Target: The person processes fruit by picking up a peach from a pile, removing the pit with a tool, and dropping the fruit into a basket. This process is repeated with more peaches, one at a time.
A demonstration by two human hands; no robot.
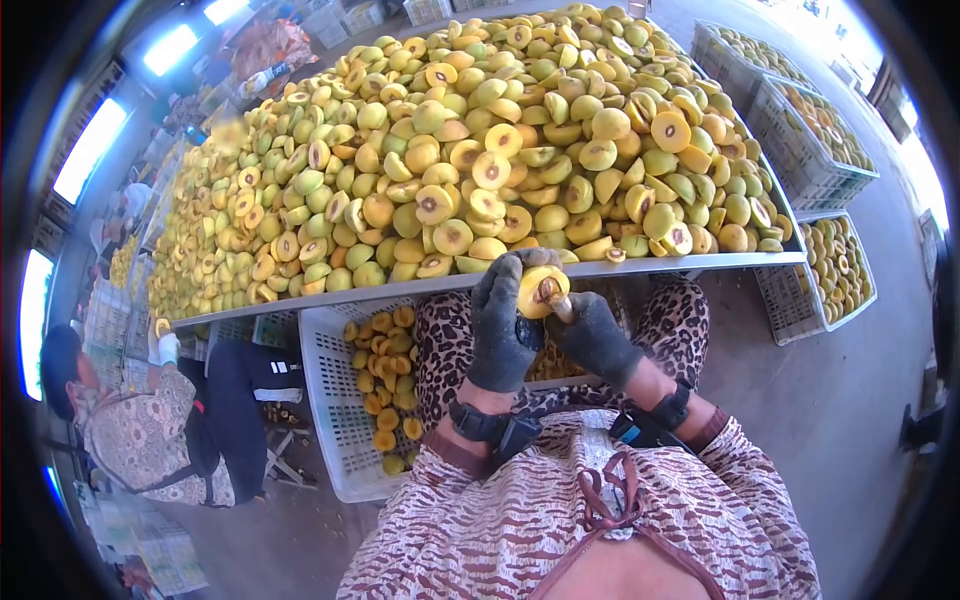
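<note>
Between my hands, just below the table's front edge, is a halved yellow peach (pixel 537 296) with its cut face and brown pit cavity showing. My left hand (pixel 502 325), in a dark grey glove, is closed around the fruit from the left. My right hand (pixel 598 340), gloved alike, grips a small tool with a pale handle (pixel 564 309) that points at the pit cavity; its working end is hard to make out. A large heap of halved yellow-green peaches (pixel 430 190) lies on the metal-edged table (pixel 480 285) right beyond both hands.
Below the table at left stands a white crate (pixel 335 430) with peach halves (pixel 383 385) inside. Several full crates (pixel 815 150) stand on the right floor. A seated co-worker (pixel 150 430) is at the left, one gloved hand raised near the table's edge.
</note>
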